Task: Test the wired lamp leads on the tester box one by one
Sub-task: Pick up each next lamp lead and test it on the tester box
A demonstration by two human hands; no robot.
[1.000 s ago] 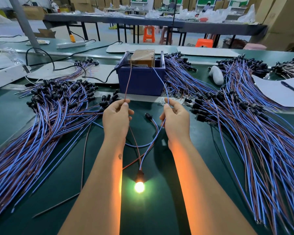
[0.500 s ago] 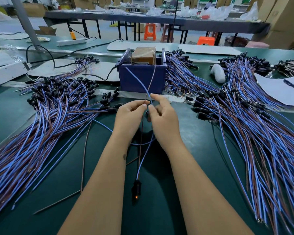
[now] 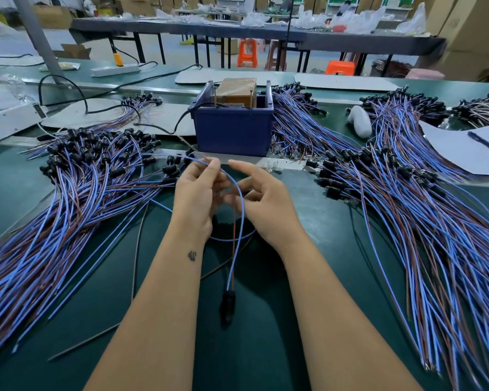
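- The pile of wired lamp leads (image 3: 76,193) fills the left of the frame, its black holders bunched at upper left. Judged from the layout, one pile is tested and the other waiting, though which is which cannot be told.
- The left hand (image 3: 198,193), left of centre, pinches the blue and brown wires of one lamp lead (image 3: 239,210) between its fingertips, with the wire ends pointing to the left.
- The lead loops over and drops to its black lamp holder (image 3: 227,303), lying unlit on the green table (image 3: 266,356) at lower centre.
- The tester box (image 3: 233,128), blue with a brown block inside, sits at upper centre just beyond both hands. No wire touches it.
- The right hand (image 3: 266,204), right of centre, is spread and relaxed, holding nothing, close beside the left.
- To do this step well, probably: keep both wires gathered in one pinch, lift the holder free of neighbouring strands, and set the lead down parallel with one pile so nothing tangles.
- A second heap of leads (image 3: 407,210) covers the right of the frame.
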